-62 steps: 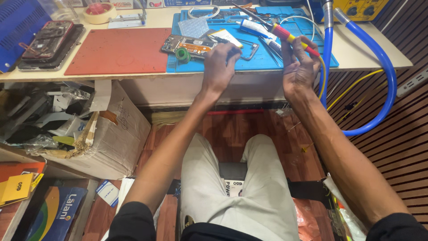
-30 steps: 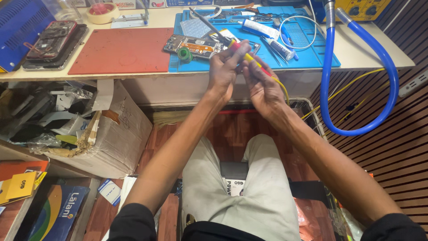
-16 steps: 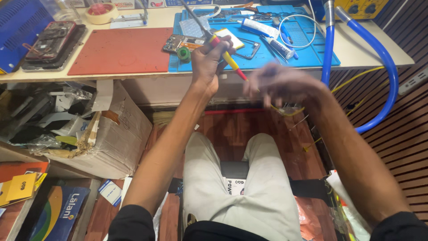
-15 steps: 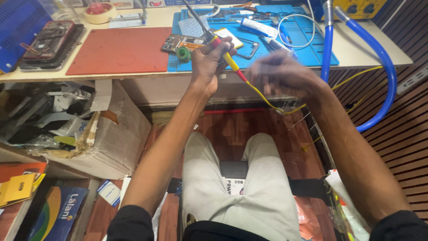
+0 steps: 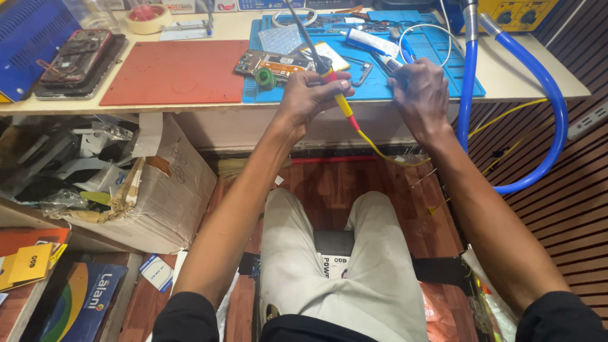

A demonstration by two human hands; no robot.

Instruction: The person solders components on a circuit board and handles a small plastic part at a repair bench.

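Observation:
My left hand [image 5: 309, 95] grips a soldering iron [image 5: 335, 98] by its yellow and red handle, over the front edge of the blue work mat [image 5: 437, 47]. The dark shaft points up and away over the mat. A yellow cable [image 5: 380, 151] runs from the handle down to the right. Just left of this hand lie an opened phone board [image 5: 269, 62] and a small green roll [image 5: 265, 78]. My right hand [image 5: 421, 92] rests knuckles up on the mat's front edge with curled fingers, near a white tube [image 5: 370, 41]. Whether it holds anything is hidden.
A red mat [image 5: 177, 69] lies left of the blue one. Stacked phones [image 5: 76, 54] and a tape roll [image 5: 147, 16] sit at the far left. A blue hose [image 5: 548, 101] loops down on the right from a yellow unit [image 5: 519, 12]. A cardboard box [image 5: 164, 196] stands under the bench.
My hands were together on the iron a second ago. The right hand has since let go and moved right onto the blue mat; the left hand keeps the iron.

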